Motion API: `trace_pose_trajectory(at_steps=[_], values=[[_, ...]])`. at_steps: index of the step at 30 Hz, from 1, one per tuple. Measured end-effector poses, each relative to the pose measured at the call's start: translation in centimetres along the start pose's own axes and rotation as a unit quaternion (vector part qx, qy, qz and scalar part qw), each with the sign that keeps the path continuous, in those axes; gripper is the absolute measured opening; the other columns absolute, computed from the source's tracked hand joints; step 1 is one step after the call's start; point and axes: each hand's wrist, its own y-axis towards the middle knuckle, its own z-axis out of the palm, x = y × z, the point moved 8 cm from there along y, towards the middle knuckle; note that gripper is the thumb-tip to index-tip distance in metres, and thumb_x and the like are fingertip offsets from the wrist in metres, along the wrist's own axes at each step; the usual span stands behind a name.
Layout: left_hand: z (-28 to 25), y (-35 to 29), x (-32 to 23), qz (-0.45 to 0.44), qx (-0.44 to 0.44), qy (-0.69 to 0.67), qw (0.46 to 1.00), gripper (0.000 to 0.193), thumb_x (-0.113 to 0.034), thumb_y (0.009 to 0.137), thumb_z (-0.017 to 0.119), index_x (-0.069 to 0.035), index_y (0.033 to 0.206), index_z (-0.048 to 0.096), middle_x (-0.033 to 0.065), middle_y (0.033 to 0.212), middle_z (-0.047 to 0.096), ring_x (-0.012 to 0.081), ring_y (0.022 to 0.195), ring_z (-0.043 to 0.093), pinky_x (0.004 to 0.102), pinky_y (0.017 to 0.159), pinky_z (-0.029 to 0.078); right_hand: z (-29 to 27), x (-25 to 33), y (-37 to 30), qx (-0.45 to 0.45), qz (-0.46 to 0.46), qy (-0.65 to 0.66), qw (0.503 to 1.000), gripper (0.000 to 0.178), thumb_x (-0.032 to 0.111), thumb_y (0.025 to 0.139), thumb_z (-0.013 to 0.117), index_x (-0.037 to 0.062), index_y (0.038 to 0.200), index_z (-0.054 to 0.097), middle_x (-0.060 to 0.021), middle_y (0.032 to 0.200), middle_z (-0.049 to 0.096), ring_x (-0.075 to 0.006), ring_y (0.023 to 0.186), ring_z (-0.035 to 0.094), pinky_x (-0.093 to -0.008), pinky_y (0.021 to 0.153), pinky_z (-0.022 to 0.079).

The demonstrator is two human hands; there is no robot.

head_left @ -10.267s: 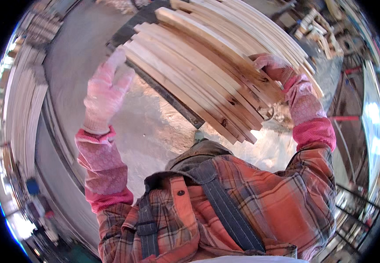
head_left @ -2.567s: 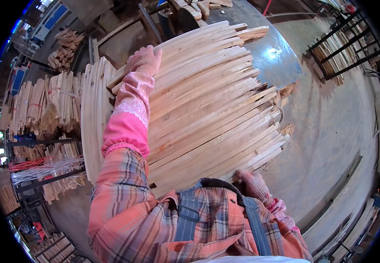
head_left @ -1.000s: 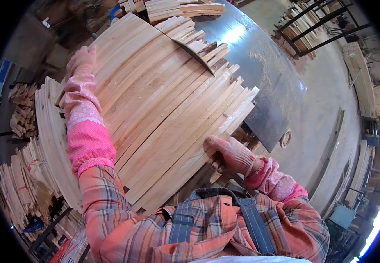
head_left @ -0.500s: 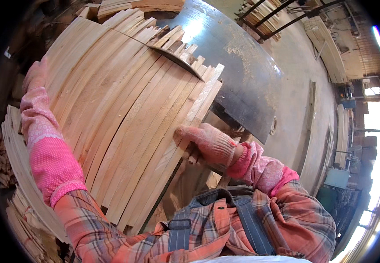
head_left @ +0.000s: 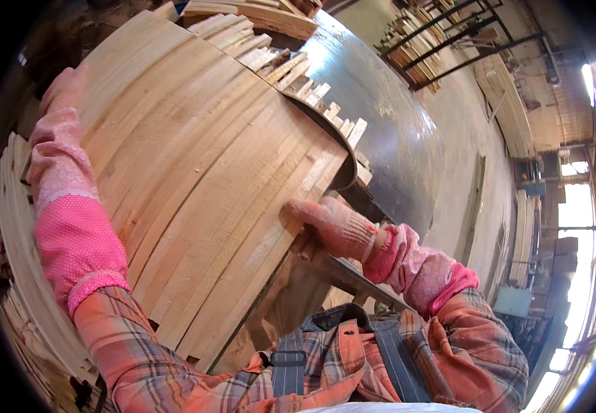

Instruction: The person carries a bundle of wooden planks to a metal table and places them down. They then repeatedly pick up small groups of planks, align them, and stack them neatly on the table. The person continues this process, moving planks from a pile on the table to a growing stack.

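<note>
A broad row of long pale wooden boards lies side by side in front of me, pressed together between my hands. My left hand, in a pinkish glove, grips the far left edge; its fingertips are partly hidden. My right hand, in a knit glove, clasps the right edge, thumb side on top and the other fingers below. A thin dark curved blade stands at the boards' far right corner. A straight cut line runs from it toward the upper left, with uneven short wood ends beyond.
A shiny metal table with sawdust spreads beyond the blade. More boards are stacked at my left, and curved timber lies at the far end. A black metal rack stands at the upper right.
The boards and the blade have shifted against each other: the blade now stands at the right end of the row, with longer cut ends beyond the line. Both hands keep their grip.
</note>
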Motion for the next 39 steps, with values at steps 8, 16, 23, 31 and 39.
trace_pose_trajectory(at_steps=[8,16,23,31,39], values=[[1.3,-5.6,-1.0,-0.029,0.022,0.019,0.999,0.07,-0.061,0.098,0.038,-0.012,0.141,0.061,0.0154,0.149,0.057,0.0388,0.138,0.053,0.0526,0.112,0.043,-0.6,-2.2,-0.8,0.066,-0.194,-0.194,0.959,0.033,0.004,0.085,0.072,0.0085,0.115,0.061,-0.0099,0.083,0.073,-0.0241,0.076,0.076,-0.0353,0.065,0.06],[1.6,-11.6,-2.4,-0.063,0.072,0.009,0.995,0.064,-0.06,0.1,0.044,-0.013,0.14,0.06,0.0149,0.145,0.059,0.0359,0.136,0.055,0.0508,0.111,0.044,-0.3,-1.2,-4.6,0.053,-0.222,-0.272,0.935,0.022,0.025,0.094,0.067,0.0064,0.105,0.066,-0.01,0.078,0.067,-0.0224,0.065,0.071,-0.0373,0.056,0.056],[4.6,-11.5,-2.7,-0.037,0.073,0.001,0.997,0.058,-0.058,0.102,0.045,-0.014,0.136,0.061,0.0172,0.139,0.063,0.0363,0.13,0.058,0.0511,0.107,0.047,-1.5,-3.6,-5.0,-0.008,0.11,0.063,0.992,0.032,0.034,0.093,0.068,0.0025,0.097,0.07,-0.0082,0.074,0.066,-0.0193,0.057,0.062,-0.0317,0.054,0.051],[7.4,-9.8,2.2,-0.03,0.053,0.03,0.998,0.057,-0.057,0.105,0.035,-0.014,0.13,0.064,0.0188,0.133,0.065,0.0414,0.125,0.06,0.0526,0.105,0.047,-1.0,-3.4,-3.7,0.229,0.04,0.011,0.973,0.05,0.027,0.093,0.072,-0.0028,0.132,0.061,-0.0105,0.118,0.072,-0.0225,0.105,0.066,-0.0358,0.092,0.054],[7.4,-9.4,14.0,-0.086,0.055,0.051,0.993,0.055,-0.046,0.106,0.038,-0.006,0.127,0.068,0.0211,0.129,0.068,0.0408,0.125,0.06,0.047,0.106,0.047,2.6,-3.3,-3.8,0.372,-0.269,-0.114,0.881,0.048,0.026,0.101,0.061,-0.001,0.14,0.056,-0.0156,0.139,0.062,-0.0243,0.124,0.059,-0.0368,0.105,0.048]])
